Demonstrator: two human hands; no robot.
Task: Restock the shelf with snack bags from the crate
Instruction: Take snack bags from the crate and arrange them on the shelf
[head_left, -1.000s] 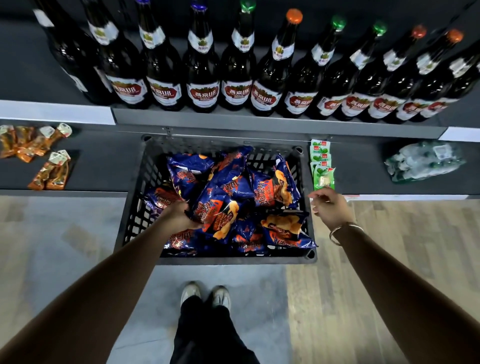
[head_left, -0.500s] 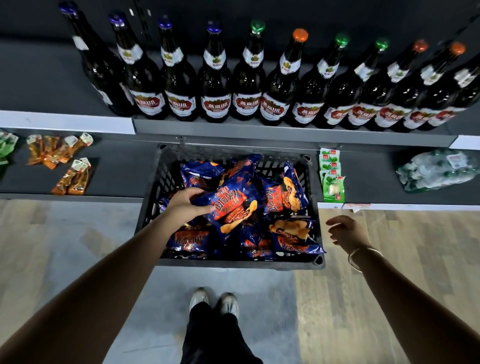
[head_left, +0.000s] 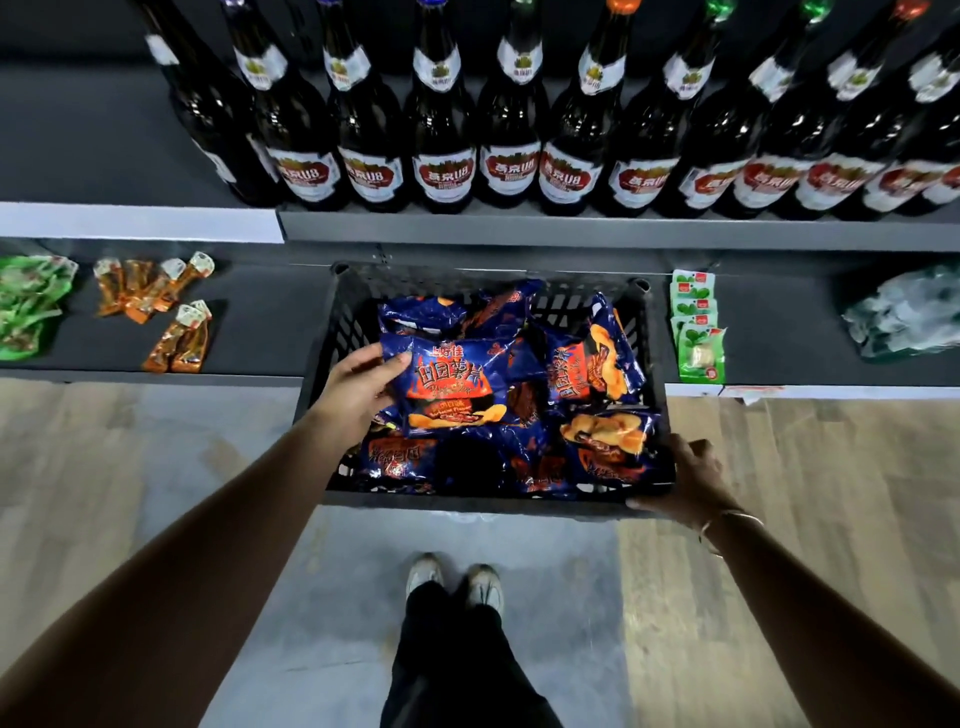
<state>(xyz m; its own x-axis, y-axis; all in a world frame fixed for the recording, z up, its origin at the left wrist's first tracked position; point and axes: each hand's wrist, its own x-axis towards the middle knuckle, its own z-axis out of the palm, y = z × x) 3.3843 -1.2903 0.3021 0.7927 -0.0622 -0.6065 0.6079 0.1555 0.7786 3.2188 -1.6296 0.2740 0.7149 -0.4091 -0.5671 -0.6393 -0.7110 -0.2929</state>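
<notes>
A black plastic crate sits on the lower dark shelf, filled with several blue and orange snack bags. My left hand grips one blue snack bag by its left edge and holds it face up above the pile. My right hand grasps the crate's near right corner, thumb under the front rim.
Dark beer bottles line the upper shelf. On the lower shelf lie orange packets and green bags at left, small green packs and a clear bundle at right. My shoes stand on the floor below.
My left hand has lifted one blue bag up off the pile and turned it face up. My right hand dropped from beside the green packs to the crate's near right corner.
</notes>
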